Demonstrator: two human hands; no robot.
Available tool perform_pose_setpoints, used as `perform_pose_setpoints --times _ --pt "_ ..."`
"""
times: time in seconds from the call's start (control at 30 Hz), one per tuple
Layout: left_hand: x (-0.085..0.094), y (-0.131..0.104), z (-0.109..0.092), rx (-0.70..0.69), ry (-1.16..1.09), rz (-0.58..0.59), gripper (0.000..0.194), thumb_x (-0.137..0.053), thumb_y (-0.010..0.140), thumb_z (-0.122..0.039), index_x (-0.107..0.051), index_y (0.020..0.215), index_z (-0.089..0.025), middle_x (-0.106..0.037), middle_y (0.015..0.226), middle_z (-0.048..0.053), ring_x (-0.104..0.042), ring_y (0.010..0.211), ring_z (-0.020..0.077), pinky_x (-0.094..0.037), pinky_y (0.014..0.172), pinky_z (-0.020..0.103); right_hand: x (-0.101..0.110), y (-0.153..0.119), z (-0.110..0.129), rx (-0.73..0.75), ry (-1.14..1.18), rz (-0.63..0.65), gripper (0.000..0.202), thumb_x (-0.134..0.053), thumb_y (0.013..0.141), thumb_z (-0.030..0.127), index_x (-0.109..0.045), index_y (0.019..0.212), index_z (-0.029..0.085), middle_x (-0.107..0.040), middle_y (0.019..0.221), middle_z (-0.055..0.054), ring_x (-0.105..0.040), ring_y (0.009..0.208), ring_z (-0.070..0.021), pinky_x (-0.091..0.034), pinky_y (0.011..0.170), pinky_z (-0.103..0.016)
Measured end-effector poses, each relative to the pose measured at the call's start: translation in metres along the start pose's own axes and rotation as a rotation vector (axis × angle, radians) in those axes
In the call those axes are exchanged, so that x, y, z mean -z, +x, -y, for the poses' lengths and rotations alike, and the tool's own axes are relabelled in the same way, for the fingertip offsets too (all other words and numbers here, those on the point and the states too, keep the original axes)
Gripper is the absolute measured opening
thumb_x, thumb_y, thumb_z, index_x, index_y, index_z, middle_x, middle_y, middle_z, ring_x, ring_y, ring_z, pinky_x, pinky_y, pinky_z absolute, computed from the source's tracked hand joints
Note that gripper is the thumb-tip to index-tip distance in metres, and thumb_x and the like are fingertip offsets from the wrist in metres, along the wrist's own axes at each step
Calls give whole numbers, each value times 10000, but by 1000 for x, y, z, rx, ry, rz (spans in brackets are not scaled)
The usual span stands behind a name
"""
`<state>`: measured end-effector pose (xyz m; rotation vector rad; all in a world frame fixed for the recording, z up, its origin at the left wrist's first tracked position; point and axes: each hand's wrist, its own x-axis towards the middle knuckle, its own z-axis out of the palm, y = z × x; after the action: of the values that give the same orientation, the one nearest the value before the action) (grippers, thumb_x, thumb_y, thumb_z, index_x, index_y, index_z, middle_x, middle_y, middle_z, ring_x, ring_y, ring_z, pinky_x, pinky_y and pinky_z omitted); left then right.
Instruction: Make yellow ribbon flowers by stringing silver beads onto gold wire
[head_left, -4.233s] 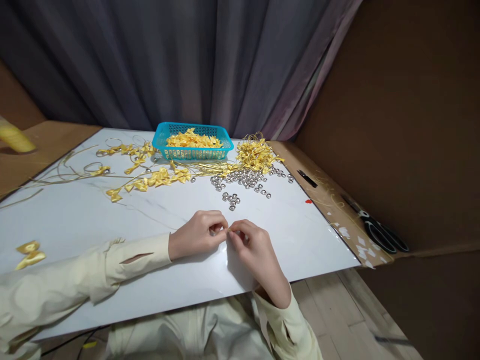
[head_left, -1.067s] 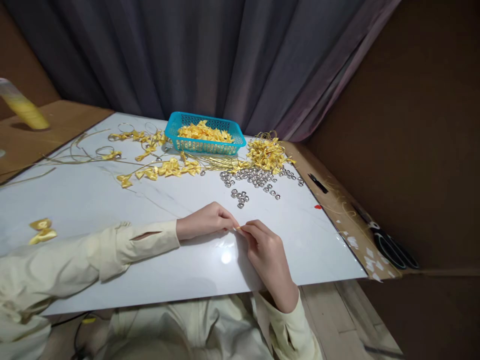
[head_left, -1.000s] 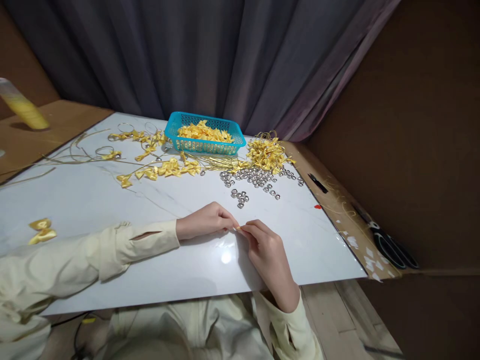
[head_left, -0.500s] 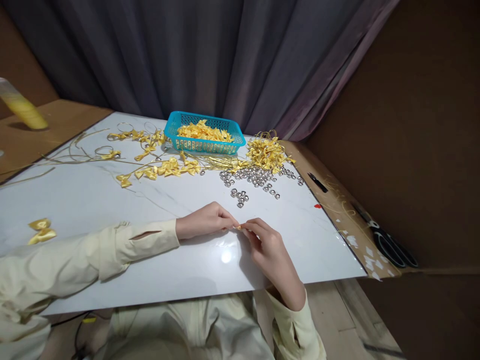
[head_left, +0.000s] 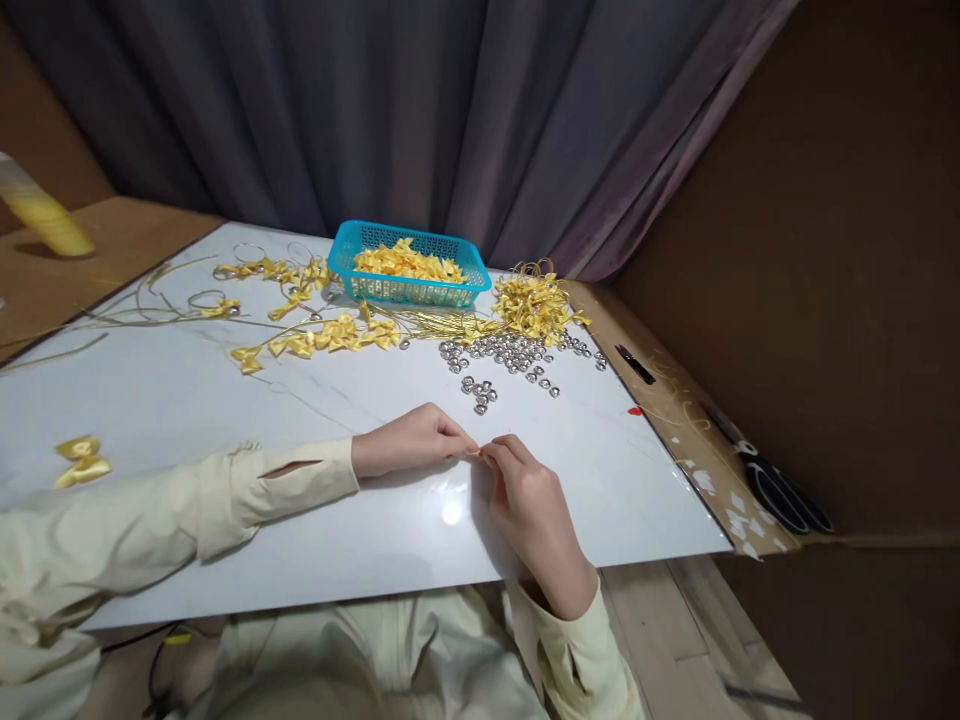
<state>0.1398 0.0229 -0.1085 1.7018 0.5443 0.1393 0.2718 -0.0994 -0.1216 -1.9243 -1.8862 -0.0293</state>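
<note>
A small yellow piece [head_left: 475,454], mostly hidden by the fingertips, is pinched between the left hand [head_left: 412,441] and the right hand [head_left: 534,505] above the near part of the white table [head_left: 337,540]. Beyond the hands, silver beads [head_left: 514,352] are scattered beside a heap of yellow bows [head_left: 531,305], and more bows are held in a blue basket [head_left: 409,291]. Black-handled scissors [head_left: 772,488] are seen at the right, near white scraps [head_left: 737,523].

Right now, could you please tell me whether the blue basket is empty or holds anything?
Not empty: yellow bows are heaped inside the blue basket.
</note>
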Motion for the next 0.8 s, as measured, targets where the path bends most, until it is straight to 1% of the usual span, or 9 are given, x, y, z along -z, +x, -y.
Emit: perform_pose_setpoints --times 0.1,0.23,0.4,0.57,0.6,0.63,0.67,0.73,0.8 --pt "0 1 -1 30 -1 -11 312 -535 737 -290 -749 859 -98 -688 728 29 -542 654 135 -388 595 206 1 0 -2 0 -3 16 271 -351 767 -2 -572 806 151 -607 832 -60 -549 605 -151 -345 502 -245" --pt "-1 -1 -7 59 -18 -17 306 -531 730 -276 -750 847 -97 -682 702 21 -509 613 116 -366 576 202 6 1 -4 -11 79 37 239 -351 810 40 -561 807 154 -592 824 -54 -552 642 -151 -377 552 -242" --pt "-2 -3 -13 91 -27 -42 274 -528 725 -249 -747 801 -103 -665 632 6 -495 590 109 -355 571 197 15 0 -8 -28 135 118 242 -345 836 51 -559 824 165 -589 847 -46 -559 686 -144 -401 611 -241" --pt "-1 -1 -11 82 -10 -58 263 -519 723 -224 -744 799 -111 -709 748 30 -539 645 121 -365 592 197 22 -1 -14 -39 189 177 211 -382 853 65 -557 864 180 -594 876 -42 -564 712 -139 -414 643 -243" --pt "-1 -1 -11 75 -4 -57 261 -516 723 -221 -744 794 -115 -711 759 32 -546 658 125 -367 596 198 23 -1 -14 -49 203 181 163 -416 864 96 -553 881 182 -594 893 -42 -563 711 -139 -417 640 -244" --pt "0 0 -11 70 3 -54 260 -515 725 -220 -744 789 -118 -711 758 32 -550 669 129 -368 598 198 25 -1 -14 -62 213 182 94 -464 872 150 -548 901 183 -594 915 -44 -562 707 -140 -418 629 -244" --pt "0 0 -11 67 10 -51 258 -514 726 -221 -744 785 -119 -709 750 31 -552 676 131 -368 601 198 25 0 -13 -76 220 178 73 -521 870 226 -541 925 183 -594 933 -48 -560 702 -141 -417 612 -245" --pt "-1 -1 -10 64 12 -45 260 -515 728 -224 -743 791 -114 -705 752 33 -552 691 133 -371 612 198 26 1 -8 -106 218 164 277 -613 819 394 -529 976 182 -599 938 -54 -560 691 -148 -406 573 -244" --pt "-1 -1 -10 55 -5 -43 266 -514 730 -230 -739 799 -106 -695 747 34 -540 678 129 -368 608 201 23 2 -2 -122 215 159 416 -644 760 502 -526 996 181 -606 892 -46 -557 675 -153 -394 554 -243"
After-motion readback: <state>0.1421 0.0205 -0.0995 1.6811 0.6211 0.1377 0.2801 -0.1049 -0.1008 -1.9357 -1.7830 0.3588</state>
